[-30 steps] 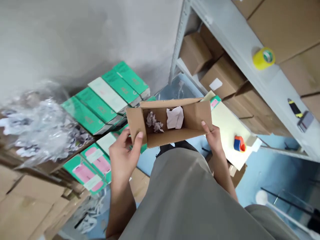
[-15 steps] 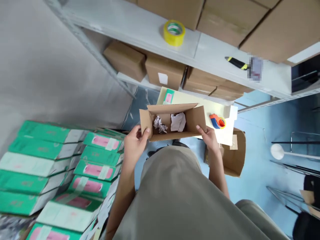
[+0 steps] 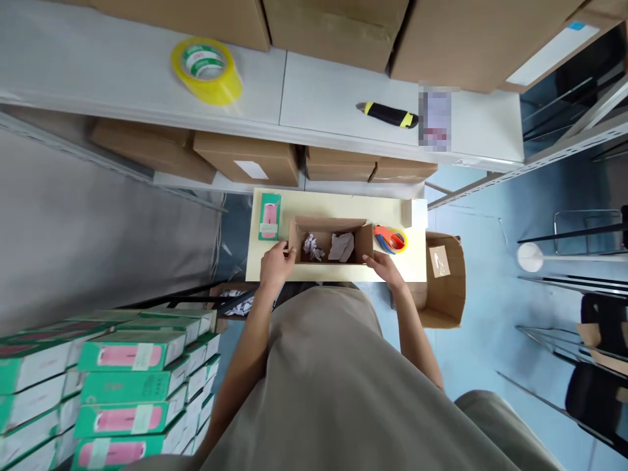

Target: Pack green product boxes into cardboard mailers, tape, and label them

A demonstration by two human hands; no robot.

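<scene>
An open cardboard box (image 3: 328,225) sits at the front of the cream table (image 3: 338,273), with two pieces of crumpled paper (image 3: 341,247) inside. My left hand (image 3: 277,265) grips the box's left end, thumb near its rim. At the opposite end, my right hand (image 3: 385,267) has its fingers on the lower right corner. A small green box with a pink picture (image 3: 269,217) lies left of the cardboard box. Just to its right is an orange and blue tape dispenser (image 3: 391,239).
Above the table, a grey shelf (image 3: 314,98) bears yellow tape (image 3: 207,70), a black-and-yellow utility knife (image 3: 388,114) and large cartons. Stacked green boxes (image 3: 128,356) stand at lower left. A big open carton (image 3: 447,294) is on the floor at right, near folded chairs.
My hands have brought the cardboard box forward and down to the tabletop, between the green box and the tape dispenser. My view has turned to the right, away from the green stacks.
</scene>
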